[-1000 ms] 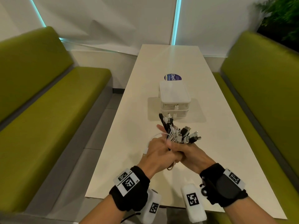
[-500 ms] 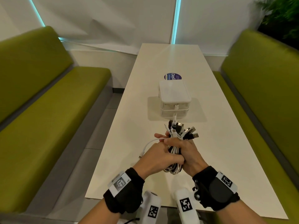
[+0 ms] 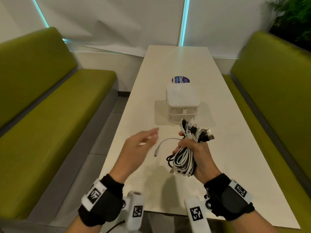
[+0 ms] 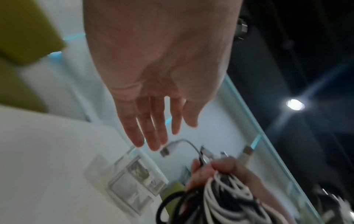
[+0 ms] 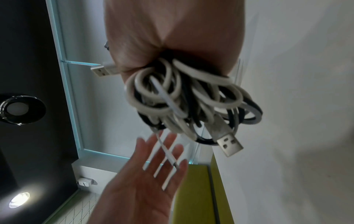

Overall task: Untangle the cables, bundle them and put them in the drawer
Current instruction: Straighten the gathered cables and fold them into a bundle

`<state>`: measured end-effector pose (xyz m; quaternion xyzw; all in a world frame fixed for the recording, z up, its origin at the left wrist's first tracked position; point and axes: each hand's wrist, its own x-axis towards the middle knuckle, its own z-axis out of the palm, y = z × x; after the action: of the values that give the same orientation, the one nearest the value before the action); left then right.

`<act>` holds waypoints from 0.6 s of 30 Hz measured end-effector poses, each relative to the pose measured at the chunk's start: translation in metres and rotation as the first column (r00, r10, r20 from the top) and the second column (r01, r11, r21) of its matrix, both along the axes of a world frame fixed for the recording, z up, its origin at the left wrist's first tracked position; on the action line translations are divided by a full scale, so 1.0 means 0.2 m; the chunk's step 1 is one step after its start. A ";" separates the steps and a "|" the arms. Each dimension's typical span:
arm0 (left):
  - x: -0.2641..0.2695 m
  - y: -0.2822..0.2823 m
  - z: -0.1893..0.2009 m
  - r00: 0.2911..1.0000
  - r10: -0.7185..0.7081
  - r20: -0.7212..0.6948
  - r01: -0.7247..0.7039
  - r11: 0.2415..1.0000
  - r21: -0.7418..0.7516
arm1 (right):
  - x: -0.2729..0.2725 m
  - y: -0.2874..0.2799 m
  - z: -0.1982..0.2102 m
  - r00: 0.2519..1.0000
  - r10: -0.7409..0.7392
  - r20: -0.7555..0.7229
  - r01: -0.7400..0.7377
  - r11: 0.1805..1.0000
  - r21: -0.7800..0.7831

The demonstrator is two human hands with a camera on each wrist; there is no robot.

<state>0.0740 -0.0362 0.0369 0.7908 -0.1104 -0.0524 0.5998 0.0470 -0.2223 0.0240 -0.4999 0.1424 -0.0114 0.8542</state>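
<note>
Left hand has come off the bundle since half a second ago, when both hands were clamped round it; it now hangs beside it with fingers straight and spread, holding nothing, motion-blurred. Largest first: white table runs away from the camera between two green benches. On it, past the hands, sits the small translucent drawer unit, two drawers stacked, both look closed, contents hard to read. Cable bundle of white and black loops is above the table, in the right hand, whose fingers are clenched round its middle; plug ends fan out above the fist toward the drawer unit, loops hang below. One loose white cable end arcs out of the bundle toward the left hand, its plug dangling free and not tucked in. Step judged: untangling done, bundling nearly done, stowing not started. Next move likely calls for the left hand either to catch that stray end and fold it in, or to reach the drawer front and pull it open while the right keeps its grip. Risk: loops are unsecured, no tie visible, so they may spring apart on release.
</note>
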 end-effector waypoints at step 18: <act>0.05 -0.37 0.03 0.997 0.074 -0.003 -0.073 0.979 -0.191 | -0.01 -0.04 0.03 0.991 0.130 0.040 -0.128 0.991 -0.040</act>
<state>0.0849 -0.1099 0.0433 0.7333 -0.0870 -0.0176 0.6741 0.0452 -0.2296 0.0308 -0.5238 0.0915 0.0305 0.8464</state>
